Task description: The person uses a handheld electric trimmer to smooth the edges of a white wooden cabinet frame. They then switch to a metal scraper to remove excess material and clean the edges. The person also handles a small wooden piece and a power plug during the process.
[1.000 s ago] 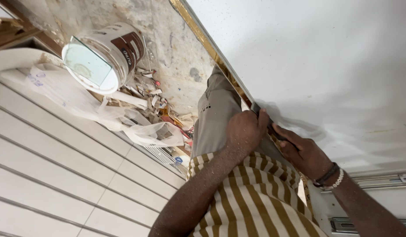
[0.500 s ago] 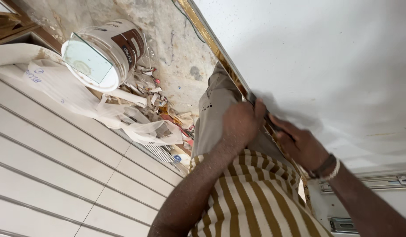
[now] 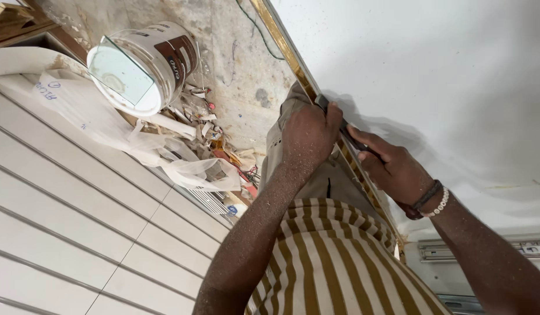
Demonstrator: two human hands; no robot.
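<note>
One dark tool is gripped by two hands along the gold-edged rim of a white panel. The left hand is closed around its upper end; the right hand, wearing two bracelets, is curled around its lower part. One white bucket lies tipped on the floor, beside scattered scraps.

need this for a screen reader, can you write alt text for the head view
Two hands, left hand and right hand, grip a dark tool against the gold edge strip of a white panel. A white bucket and scraps lie on the floor beyond.
</note>
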